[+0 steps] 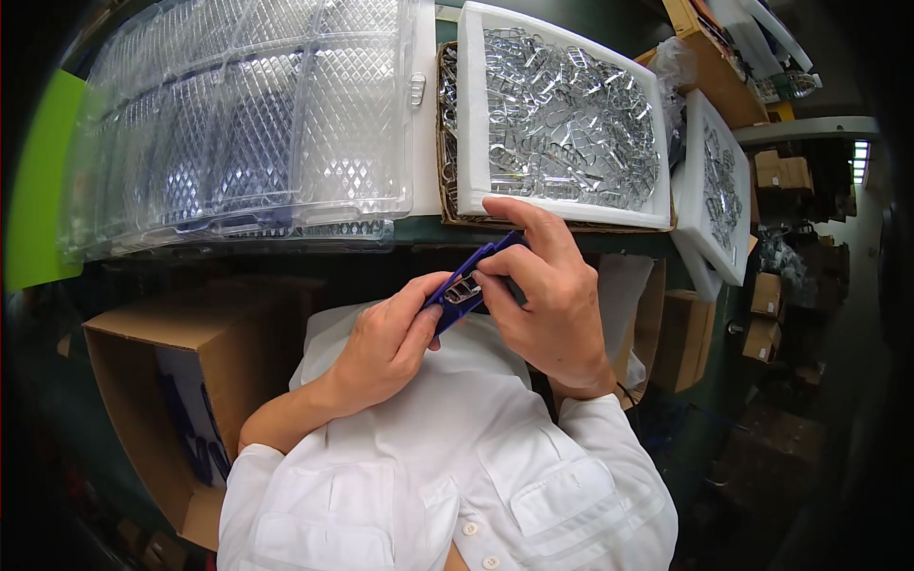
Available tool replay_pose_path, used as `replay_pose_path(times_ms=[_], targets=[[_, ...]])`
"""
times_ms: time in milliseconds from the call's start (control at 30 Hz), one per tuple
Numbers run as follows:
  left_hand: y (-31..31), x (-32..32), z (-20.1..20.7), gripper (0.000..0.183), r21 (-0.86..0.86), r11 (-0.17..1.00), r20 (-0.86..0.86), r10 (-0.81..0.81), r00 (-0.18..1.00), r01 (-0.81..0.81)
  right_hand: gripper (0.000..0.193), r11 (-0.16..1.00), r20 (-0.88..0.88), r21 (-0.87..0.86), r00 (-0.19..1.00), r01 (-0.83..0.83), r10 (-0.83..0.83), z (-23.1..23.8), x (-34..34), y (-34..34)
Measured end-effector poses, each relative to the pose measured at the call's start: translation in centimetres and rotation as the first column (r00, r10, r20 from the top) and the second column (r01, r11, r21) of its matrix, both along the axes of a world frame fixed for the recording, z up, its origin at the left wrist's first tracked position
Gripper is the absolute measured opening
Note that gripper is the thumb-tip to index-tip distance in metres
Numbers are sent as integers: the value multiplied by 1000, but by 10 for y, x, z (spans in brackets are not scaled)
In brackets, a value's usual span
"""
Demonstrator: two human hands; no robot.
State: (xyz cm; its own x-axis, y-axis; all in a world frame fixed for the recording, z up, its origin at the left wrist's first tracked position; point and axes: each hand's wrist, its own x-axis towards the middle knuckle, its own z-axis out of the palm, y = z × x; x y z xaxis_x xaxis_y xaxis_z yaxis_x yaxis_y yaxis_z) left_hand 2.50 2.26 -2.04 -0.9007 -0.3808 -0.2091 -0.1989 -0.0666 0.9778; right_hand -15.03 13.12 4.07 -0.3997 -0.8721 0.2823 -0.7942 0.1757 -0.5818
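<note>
Between my hands, in front of my chest, is a long dark-blue plastic part [483,255] tilted up to the right. A small shiny metal clip [464,289] sits against it at its middle. My left hand [388,331] grips the lower left end of the blue part between thumb and fingers. My right hand [547,290] pinches at the metal clip and the blue part with thumb and forefinger, its other fingers raised and bent. The right fingertips partly hide the clip. Just beyond the right hand stands a white foam tray [473,114] full of loose metal clips [571,119].
Stacked clear plastic trays [357,114] with a diamond pattern fill the bench at left, beside a green sheet [38,190]. A second foam tray [700,143] of metal pieces leans at right. An open cardboard box [143,333] at lower left holds blue parts. More boxes [766,295] stand far right.
</note>
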Motion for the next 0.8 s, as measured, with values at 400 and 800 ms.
replay_pose_path(times_ms=[400, 800], targets=[[-2, -8, -14, 25, -45, 993, -22, 110, 994, -110, 23, 984, 103, -140, 990, 115, -101, -30, 10, -9], [3, -24, -14, 23, 163, 985, -59, 72, 996, -62, 28, 983, 649, -70, 756, 169, -84, -51, 9, 14]])
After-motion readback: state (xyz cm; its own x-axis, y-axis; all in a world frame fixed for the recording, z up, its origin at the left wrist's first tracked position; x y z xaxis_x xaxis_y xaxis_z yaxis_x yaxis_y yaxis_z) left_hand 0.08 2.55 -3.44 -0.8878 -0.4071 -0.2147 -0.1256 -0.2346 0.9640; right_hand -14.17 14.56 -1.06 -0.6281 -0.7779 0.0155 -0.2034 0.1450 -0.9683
